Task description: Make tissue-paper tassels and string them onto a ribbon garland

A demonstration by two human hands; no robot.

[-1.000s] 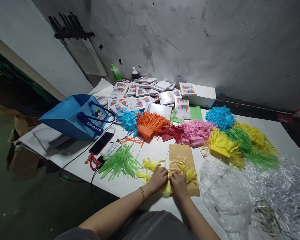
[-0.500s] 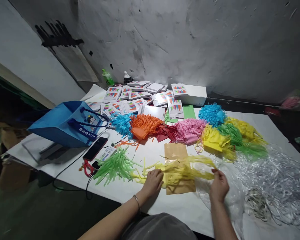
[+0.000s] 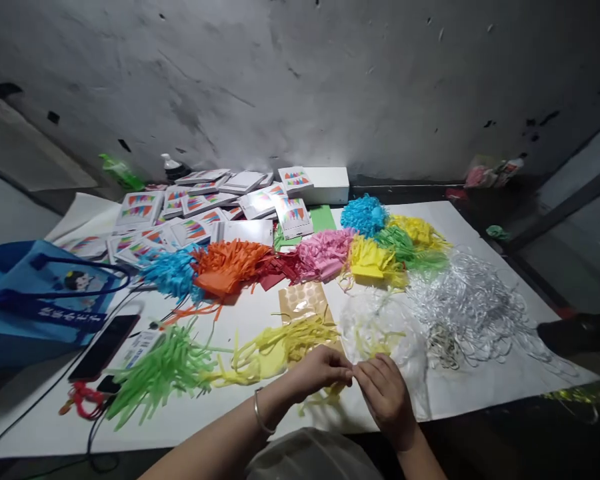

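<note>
My left hand [image 3: 319, 373] and my right hand [image 3: 385, 393] meet at the near edge of the white table sheet [image 3: 480, 380], fingertips pinched together on the end of a yellow fringed paper tassel [image 3: 275, 347]. The tassel trails left from my hands across a brown sheet of round stickers [image 3: 303, 303]. A clear plastic bag [image 3: 385, 333] lies just beyond my right hand. A green fringed tassel [image 3: 160, 370] lies to the left of the yellow one.
Piles of blue, orange, pink, yellow and green tassels [image 3: 325, 253] cross the middle. White ribbon tangle [image 3: 470, 307] lies at right. Printed card packs [image 3: 190, 213] and a white box [image 3: 325, 185] sit at the back. A blue bag [image 3: 35, 300], phone [image 3: 105, 347] and cable sit left.
My right hand pulled the yellow tassel out to the right, then came back to meet my left hand at the near edge. The view has turned to the right.
</note>
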